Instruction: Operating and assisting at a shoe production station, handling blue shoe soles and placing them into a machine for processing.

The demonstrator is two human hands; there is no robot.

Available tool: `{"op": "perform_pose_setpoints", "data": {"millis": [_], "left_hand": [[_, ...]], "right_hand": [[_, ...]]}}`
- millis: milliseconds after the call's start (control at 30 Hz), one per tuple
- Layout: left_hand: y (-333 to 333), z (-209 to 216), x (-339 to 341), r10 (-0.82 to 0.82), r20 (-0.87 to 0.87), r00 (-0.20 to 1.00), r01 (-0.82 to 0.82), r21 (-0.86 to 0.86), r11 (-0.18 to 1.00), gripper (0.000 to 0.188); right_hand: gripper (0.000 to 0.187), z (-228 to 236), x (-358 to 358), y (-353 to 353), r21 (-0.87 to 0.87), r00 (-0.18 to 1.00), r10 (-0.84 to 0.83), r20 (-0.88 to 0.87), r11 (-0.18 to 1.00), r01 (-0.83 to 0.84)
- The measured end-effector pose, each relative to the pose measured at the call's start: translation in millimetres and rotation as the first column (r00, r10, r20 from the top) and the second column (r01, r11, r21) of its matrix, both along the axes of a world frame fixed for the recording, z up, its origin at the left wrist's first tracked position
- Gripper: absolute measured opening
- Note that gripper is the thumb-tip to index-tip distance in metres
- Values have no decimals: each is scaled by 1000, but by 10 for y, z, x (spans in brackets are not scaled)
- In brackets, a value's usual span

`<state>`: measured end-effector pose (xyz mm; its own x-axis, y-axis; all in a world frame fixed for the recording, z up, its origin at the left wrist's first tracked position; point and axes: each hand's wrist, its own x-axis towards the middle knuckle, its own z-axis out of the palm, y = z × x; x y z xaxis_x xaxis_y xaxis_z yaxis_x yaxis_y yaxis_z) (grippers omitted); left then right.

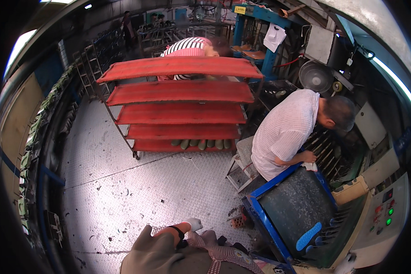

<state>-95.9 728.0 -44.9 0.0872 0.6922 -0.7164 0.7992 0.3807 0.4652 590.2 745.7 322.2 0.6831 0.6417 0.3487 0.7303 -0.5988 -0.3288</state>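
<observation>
My left hand [194,224], in a white glove, hangs in front of my body above the metal floor. Its fingers look curled together, and nothing shows in them. Low at the right, my right hand [346,263] is a pale, partly dark shape beside the machine's near edge; its fingers cannot be made out. Near it, a bright blue shoe insole [308,236] lies flat on the dark, blue-framed worktop [290,201]. Smaller blue pieces [318,240] sit beside the insole, at the row of dark prongs along the worktop's right side.
A rack with red shelves [180,93] stands ahead, dark green sole shapes [202,144] on its lowest shelf. A co-worker [285,130] bends over the machine; another person [187,45] is behind the rack. A control panel [383,219] is at right, a conveyor line [36,146] at left.
</observation>
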Motion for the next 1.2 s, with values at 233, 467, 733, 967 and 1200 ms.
{"op": "perform_pose_setpoints", "data": {"millis": [233, 467, 733, 967, 1200], "left_hand": [[33, 70, 4, 3, 24, 1000, -3, 9, 1000, 50], [25, -126, -19, 1, -17, 1000, 0, 41, 999, 47], [-42, -78, 15, 8, -19, 1000, -8, 22, 1000, 49], [-88, 39, 13, 55, 22, 998, -56, 31, 998, 50], [-22, 29, -7, 118, 37, 992, -117, -28, 993, 42]], "right_hand": [[38, -20, -8, -5, 20, 999, 44, 20, 999, -44], [40, -138, 167, 34, 55, 999, 28, -31, 998, -26], [39, -88, 105, 20, 40, 999, 54, -7, 998, -54], [36, -401, 590, -14, 112, 991, 135, 13, 984, -136], [20, -189, 148, 144, 214, 989, 143, 41, 965, -149]]}}
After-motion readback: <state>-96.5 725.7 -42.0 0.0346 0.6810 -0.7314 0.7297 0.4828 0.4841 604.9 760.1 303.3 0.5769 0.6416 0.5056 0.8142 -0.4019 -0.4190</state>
